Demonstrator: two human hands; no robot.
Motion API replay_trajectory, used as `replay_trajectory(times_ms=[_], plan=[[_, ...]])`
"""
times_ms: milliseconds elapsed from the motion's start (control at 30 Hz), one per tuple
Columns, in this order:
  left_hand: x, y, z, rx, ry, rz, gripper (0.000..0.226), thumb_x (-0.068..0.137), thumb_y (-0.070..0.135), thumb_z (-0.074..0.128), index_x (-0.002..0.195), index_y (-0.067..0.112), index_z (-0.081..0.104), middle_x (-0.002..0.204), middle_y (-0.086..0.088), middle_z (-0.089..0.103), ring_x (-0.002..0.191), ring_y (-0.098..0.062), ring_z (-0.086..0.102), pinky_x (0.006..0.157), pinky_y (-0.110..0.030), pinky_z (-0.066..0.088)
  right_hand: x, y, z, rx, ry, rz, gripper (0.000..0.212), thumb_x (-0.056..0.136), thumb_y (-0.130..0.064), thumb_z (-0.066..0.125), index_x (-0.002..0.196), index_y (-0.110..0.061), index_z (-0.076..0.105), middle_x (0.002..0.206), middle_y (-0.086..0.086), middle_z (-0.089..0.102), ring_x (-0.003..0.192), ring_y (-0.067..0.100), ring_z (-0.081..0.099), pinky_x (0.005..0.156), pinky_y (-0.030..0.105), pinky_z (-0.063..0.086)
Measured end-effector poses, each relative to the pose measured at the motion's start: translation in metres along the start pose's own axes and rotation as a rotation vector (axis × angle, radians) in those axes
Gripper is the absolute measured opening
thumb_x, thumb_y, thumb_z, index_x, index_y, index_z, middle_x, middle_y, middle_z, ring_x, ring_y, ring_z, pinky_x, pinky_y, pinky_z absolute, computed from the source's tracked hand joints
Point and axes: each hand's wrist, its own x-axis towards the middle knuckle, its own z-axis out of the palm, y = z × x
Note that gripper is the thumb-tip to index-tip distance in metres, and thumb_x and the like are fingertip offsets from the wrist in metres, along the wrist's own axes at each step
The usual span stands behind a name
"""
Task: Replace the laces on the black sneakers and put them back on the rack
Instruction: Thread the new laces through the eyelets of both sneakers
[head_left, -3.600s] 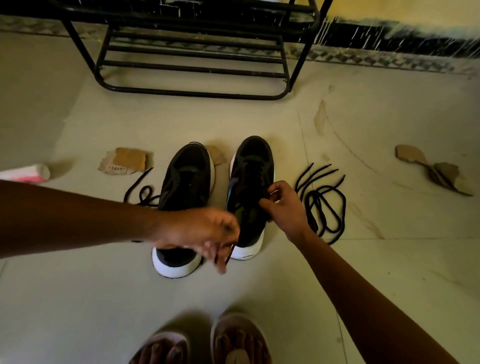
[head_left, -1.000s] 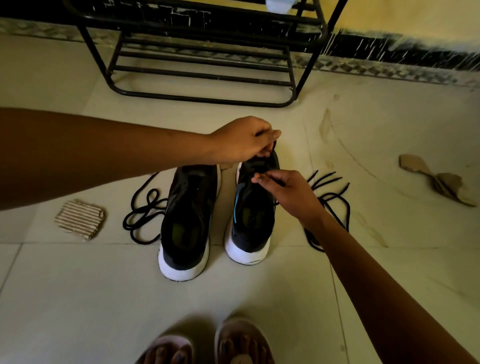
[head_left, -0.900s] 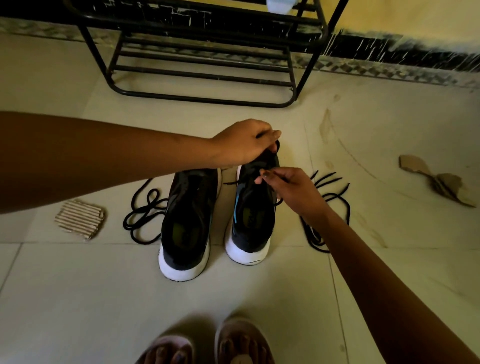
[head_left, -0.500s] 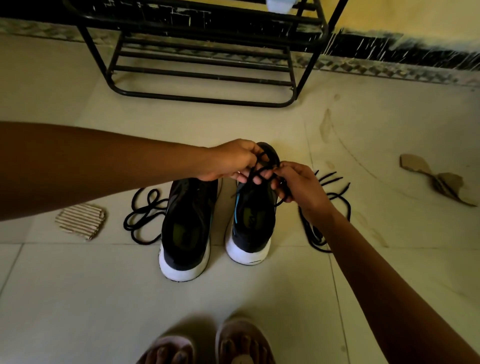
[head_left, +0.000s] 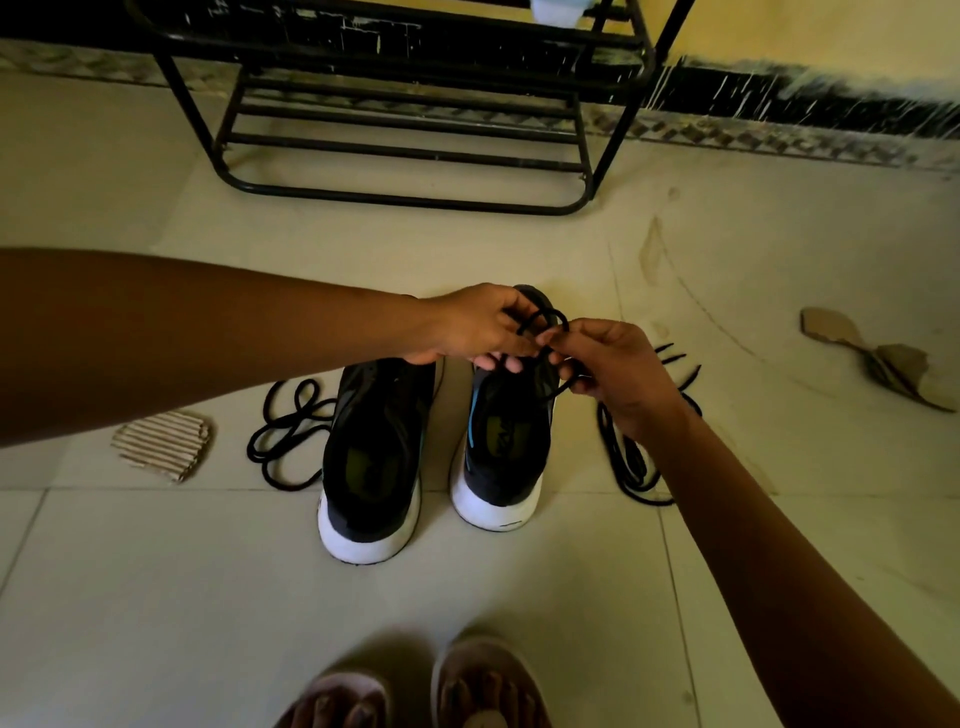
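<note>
Two black sneakers with white soles stand side by side on the tiled floor, heels toward me: the left sneaker (head_left: 371, 457) and the right sneaker (head_left: 506, 447). Above the right sneaker's front, my left hand (head_left: 475, 327) and my right hand (head_left: 615, 371) meet and pinch loops of a black lace (head_left: 545, 319) that runs to that shoe. A loose black lace (head_left: 285, 431) lies coiled left of the pair. Another black lace (head_left: 631, 457) lies to the right, partly hidden by my right forearm.
A black metal shoe rack (head_left: 405, 114) stands against the wall beyond the sneakers. Cardboard scraps lie on the floor: a ribbed cardboard piece (head_left: 163, 444) at the left, a torn cardboard piece (head_left: 878, 358) at the right. My sandalled feet (head_left: 431, 691) show at the bottom edge.
My left hand came back from the sneaker's toe and met my right hand over the shoe. Both now pinch lace loops between them, raised slightly above the sneaker.
</note>
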Motion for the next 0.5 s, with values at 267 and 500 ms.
replay_trajectory(times_ms=[267,500], plan=[[0.0056,-0.0002,0.0083,0.167,-0.044,0.036,0.022,0.094,0.005,0.049,0.114,0.014,0.053,0.095,0.001,0.064,0.093,-0.015,0.055,0.085,-0.027,0.044,-0.0004,-0.0058,-0.0106,-0.319,0.03,-0.235,0.019,0.075,0.002,0.072,0.076,-0.016,0.071,0.066,-0.003,0.067,0.056,-0.001,0.058,0.057,0.01,0.046],[0.0044,0.0028,0.0043,0.0,-0.043,0.049,0.016,0.096,0.007,0.046,0.097,0.016,0.06,0.081,0.004,0.063,0.071,-0.009,0.051,0.064,-0.021,0.038,0.0004,0.0008,-0.0079,-0.49,0.202,-0.391,0.021,0.076,-0.002,0.072,0.071,-0.022,0.067,0.065,-0.011,0.064,0.058,-0.004,0.056,0.057,0.004,0.038]])
